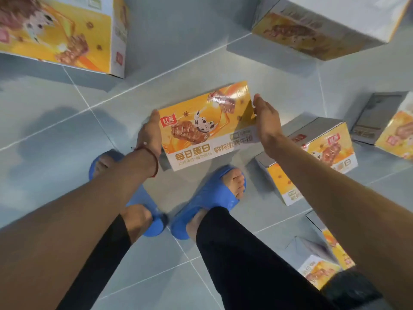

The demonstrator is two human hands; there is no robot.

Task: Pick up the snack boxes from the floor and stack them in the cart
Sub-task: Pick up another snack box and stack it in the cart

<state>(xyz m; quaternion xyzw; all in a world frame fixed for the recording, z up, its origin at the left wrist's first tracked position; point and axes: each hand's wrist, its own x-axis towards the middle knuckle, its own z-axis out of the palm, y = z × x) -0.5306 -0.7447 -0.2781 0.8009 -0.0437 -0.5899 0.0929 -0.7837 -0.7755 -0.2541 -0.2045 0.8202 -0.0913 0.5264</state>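
**Between both hands, one snack box off the tiles**

Between the left hand [149, 133] and the right hand [266, 123] hangs a yellow snack box [207, 128], held above the grey tiled floor [55, 130]. The left hand lies flat against one short end, fingers straight. The right hand presses the opposite end; its fingers are hidden behind the box, so I cannot tell whether they curl.

Beside the left fingertips sits a red square logo. Nearer the wrists, large characters read 每日蛋白, upside down to the camera; the smaller print is blurred. Just right of the right wrist a second box [312, 153] lies on the floor. Below the hands are blue slippers [214, 198].
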